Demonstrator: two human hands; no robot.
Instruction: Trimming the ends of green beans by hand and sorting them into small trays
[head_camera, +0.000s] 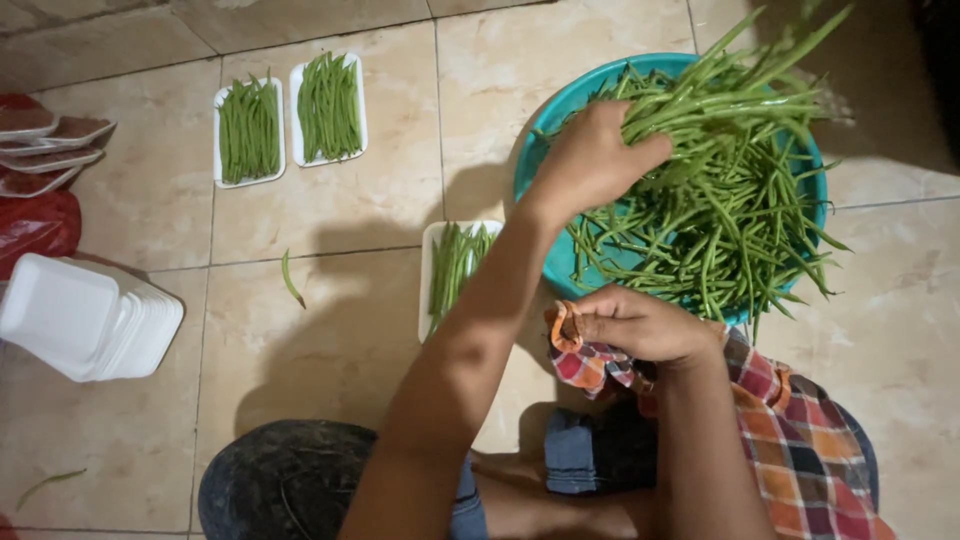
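My left hand (590, 160) reaches across into a teal basin (545, 150) and closes on a bunch of long green beans (730, 190) piled in it. My right hand (640, 325) is curled into a fist by the basin's near rim, gripping the edge of a red plaid cloth (790, 420) over my lap. A white foam tray (432, 300) partly filled with beans lies on the tiled floor just left of the basin, under my left forearm.
Two white foam trays filled with beans (250, 130) (328, 108) lie at the far left. A stack of empty white trays (85, 320) sits at the left edge, with dark red trays (50, 140) and a red bag (35, 225) behind. One loose bean (290, 280) lies on the tiles.
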